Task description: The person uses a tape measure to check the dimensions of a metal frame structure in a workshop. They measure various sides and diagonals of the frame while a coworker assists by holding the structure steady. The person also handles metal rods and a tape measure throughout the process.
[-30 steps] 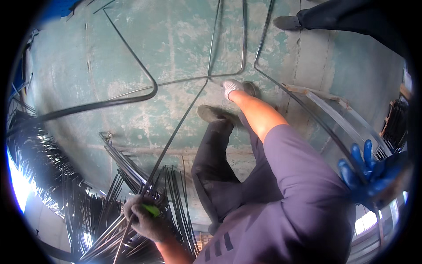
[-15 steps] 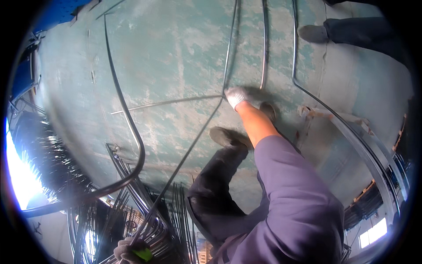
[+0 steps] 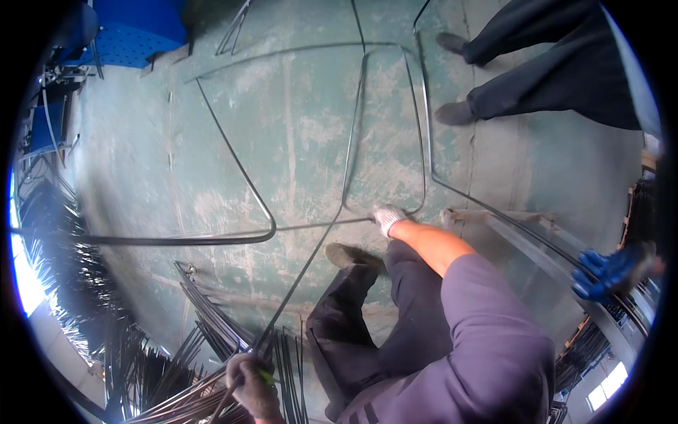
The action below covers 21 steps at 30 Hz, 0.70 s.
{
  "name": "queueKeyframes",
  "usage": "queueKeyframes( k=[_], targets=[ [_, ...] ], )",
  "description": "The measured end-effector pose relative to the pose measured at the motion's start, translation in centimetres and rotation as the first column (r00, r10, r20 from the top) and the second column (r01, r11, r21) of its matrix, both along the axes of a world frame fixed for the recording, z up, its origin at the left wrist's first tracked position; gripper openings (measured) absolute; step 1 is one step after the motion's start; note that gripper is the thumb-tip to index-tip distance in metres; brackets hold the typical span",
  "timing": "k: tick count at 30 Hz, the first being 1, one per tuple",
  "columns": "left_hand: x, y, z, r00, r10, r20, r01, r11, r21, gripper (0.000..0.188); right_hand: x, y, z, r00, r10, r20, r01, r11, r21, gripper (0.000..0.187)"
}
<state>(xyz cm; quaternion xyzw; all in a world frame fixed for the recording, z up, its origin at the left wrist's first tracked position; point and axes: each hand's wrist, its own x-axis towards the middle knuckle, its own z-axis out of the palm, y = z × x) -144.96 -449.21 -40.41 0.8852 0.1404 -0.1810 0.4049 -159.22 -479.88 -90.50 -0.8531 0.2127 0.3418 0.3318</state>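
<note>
So the biggest thing here is the worn green concrete floor (image 3: 233, 141), and it's basically being used as a workbench, which is why the long bent steel rods are laid flat on it instead of held up. One big bent rod (image 3: 244, 177) sweeps from the left edge, curves round and runs off toward the far left, while a U-shaped loop (image 3: 424, 141) sits further right, open end pointing far away. Near left there's a heap of straight rods (image 3: 205, 332) fanned out on the ground, close enough to grab from without walking. The person is bent over it all, dark trouser legs and a shoe (image 3: 353, 256) planted right beside the work. The rod in hand (image 3: 304, 272) runs diagonally from near left up toward the middle of the floor. The right hand (image 3: 388, 218), in a pale glove, is stretched out and closed on the rod where it meets the bottom of the loop, probably to pin that end down. The left hand (image 3: 253, 385) is clenched round the near end, something small and green under the fingers. Far right stands another person's legs (image 3: 544, 78), and a blue-gloved hand (image 3: 607, 272) rests on a metal frame (image 3: 522, 240).
</note>
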Motion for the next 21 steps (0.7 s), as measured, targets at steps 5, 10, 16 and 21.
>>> queueKeyframes(
  k=[5, 10, 16, 21],
  targets=[
    [-2.4, -1.0, 3.9, 0.983, -0.144, -0.111, 0.132, 0.985, -0.112, 0.022, -3.3, -4.4, 15.4, 0.988, 0.020, 0.153, -0.022, 1.000, 0.008, 0.024],
    [-3.0, -0.7, 7.9, 0.988, -0.093, -0.121, 0.074, 0.984, -0.159, 0.025, -6.2, -7.0, 25.8, 0.927, -0.112, 0.359, 0.108, 0.994, 0.031, 0.021],
    [-5.0, 2.9, 9.7, 1.000, -0.007, -0.022, 0.001, 0.971, -0.241, 0.022, -8.6, -11.3, 39.3, 0.963, -0.122, 0.242, 0.120, 0.993, 0.023, 0.024],
    [-6.3, 2.0, 13.4, 0.996, 0.009, -0.087, -0.028, 0.977, -0.213, 0.018, -3.8, -6.8, 44.0, 0.957, -0.114, 0.266, 0.077, 0.987, 0.143, 0.042]
  ],
)
